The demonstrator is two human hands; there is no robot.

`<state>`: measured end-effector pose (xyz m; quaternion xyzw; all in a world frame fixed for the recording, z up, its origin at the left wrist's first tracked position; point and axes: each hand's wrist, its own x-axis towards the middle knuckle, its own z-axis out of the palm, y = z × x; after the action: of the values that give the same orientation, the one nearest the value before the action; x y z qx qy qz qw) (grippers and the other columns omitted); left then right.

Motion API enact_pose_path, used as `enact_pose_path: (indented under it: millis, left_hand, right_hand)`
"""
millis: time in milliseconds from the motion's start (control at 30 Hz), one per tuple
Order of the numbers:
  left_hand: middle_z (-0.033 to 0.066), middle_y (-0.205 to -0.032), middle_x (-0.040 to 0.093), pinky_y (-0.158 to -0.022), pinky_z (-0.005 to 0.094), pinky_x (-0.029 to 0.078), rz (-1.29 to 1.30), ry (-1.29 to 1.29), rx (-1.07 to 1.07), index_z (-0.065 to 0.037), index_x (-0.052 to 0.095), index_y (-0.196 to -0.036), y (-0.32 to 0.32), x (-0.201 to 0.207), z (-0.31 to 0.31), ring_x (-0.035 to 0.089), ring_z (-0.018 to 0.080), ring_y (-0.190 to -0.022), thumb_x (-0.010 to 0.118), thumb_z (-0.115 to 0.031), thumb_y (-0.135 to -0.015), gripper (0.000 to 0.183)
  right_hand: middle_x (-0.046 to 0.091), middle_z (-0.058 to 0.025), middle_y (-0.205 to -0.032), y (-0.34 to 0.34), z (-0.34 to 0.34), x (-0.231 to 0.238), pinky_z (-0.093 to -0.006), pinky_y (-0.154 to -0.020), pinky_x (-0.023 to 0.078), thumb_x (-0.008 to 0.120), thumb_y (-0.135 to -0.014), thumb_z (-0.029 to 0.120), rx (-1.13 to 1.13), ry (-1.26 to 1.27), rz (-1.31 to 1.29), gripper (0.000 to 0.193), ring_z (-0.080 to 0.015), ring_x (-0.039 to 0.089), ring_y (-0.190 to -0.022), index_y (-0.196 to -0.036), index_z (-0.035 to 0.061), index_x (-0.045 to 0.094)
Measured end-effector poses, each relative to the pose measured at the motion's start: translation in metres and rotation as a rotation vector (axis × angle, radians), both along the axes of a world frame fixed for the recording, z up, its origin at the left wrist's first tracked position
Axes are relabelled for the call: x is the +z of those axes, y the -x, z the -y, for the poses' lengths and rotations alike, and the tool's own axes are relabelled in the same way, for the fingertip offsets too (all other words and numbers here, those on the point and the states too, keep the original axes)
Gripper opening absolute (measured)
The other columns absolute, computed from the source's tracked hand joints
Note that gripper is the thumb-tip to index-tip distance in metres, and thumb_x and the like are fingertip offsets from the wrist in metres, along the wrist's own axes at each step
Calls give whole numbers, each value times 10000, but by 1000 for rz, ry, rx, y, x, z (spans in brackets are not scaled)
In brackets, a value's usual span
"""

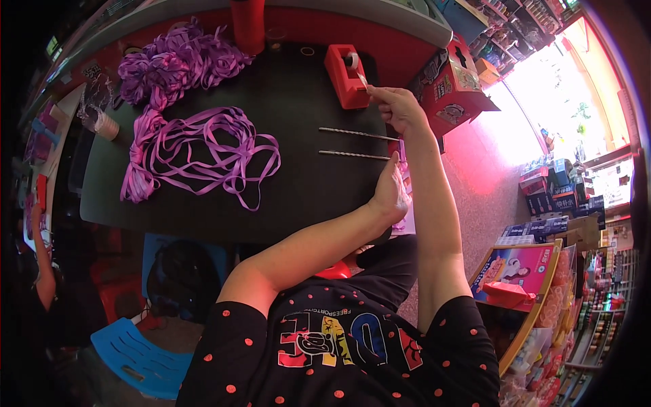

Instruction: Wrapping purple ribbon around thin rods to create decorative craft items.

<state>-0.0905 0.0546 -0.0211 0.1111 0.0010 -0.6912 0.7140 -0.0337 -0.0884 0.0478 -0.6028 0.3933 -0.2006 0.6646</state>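
Note:
My right hand (400, 108) is closed in a pinch on a strip of clear tape (362, 76), which runs back to the red tape dispenser (347, 80). Lower down, at the table's right edge, my left hand (390, 193) is closed against purple ribbon (405, 163) that shows along its far side; most of its fingers are hidden. Two thin twisted metal rods, an upper rod (356, 132) and a lower rod (352, 154), lie side by side over the table. Their right ends reach my hands. Loose loops of purple ribbon (203, 146) spread across the table's left half.
A larger heap of purple ribbon (180, 64) lies at the back left of the dark table (305, 197), beside a red cylinder (248, 27). A red carton (451, 85) stands beyond the right edge. Left below are a blue stool (139, 359) and another person's arm (44, 264).

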Motion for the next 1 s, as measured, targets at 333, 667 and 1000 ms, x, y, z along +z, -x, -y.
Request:
enact_pose_path:
  millis: [333, 667, 1000]
  left_hand:
    - [82, -1336, 456, -1016, 410, 372, -133, 190, -17, -91, 385, -1328, -5, 10, -2, 475, 232, -1186, 322, -444, -990, 493]
    - [3, -1164, 488, -1009, 397, 270, -54, -278, 19, -185, 500, -1202, 2, 14, -1, 386, 169, -1149, 518, -431, -910, 382]
    - [31, -1115, 463, -851, 362, 373, 158, -198, -32, -221, 247, -1394, 6, -7, 3, 462, 161, -938, 687, -105, -811, 740]
  right_hand:
    - [662, -104, -731, -2, -16, -15, -265, -626, 462, 687, -804, 251, -24, 725, -240, 265, -121, 606, -661, -881, -1, 701]
    - [652, -64, -716, 97, -26, 2, -249, -713, 469, 427, -970, 470, 107, 204, -160, 582, -131, 605, -707, -825, -32, 684]
    - [639, -89, -692, 154, -53, 20, -296, -701, 472, 382, -970, 505, 185, 489, -473, 635, -156, 601, -681, -805, -26, 689]
